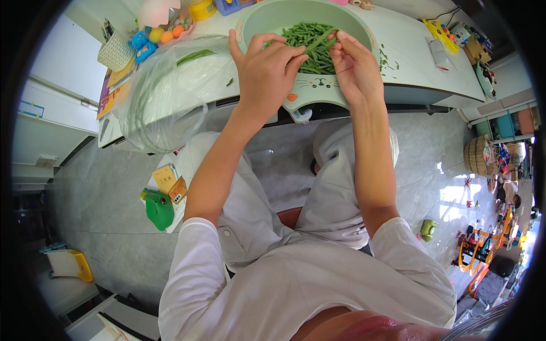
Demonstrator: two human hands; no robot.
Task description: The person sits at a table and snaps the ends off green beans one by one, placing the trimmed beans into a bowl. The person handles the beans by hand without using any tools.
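Between my two hands a green bean [319,41] is held slantwise over a pale green plastic basin [264,20]. My left hand [266,72] pinches its lower end between thumb and fingers. The upper end is in the fingertips of my right hand [356,64]. Below them, a heap of short cut bean pieces [318,59] lies in the basin, partly hidden by my hands. The basin's front bears a cat face and stands at the edge of a white table [420,55]. To the left, a clear plastic bag [158,98] holds long green beans [194,56].
Small green scraps [388,62] lie right of the basin. A woven pen cup [115,51], a blue toy [143,46] and a bowl of coloured balls [168,32] stand at the back left. A green frog-shaped item [158,209] and a phone [178,190] sit low beside my left leg.
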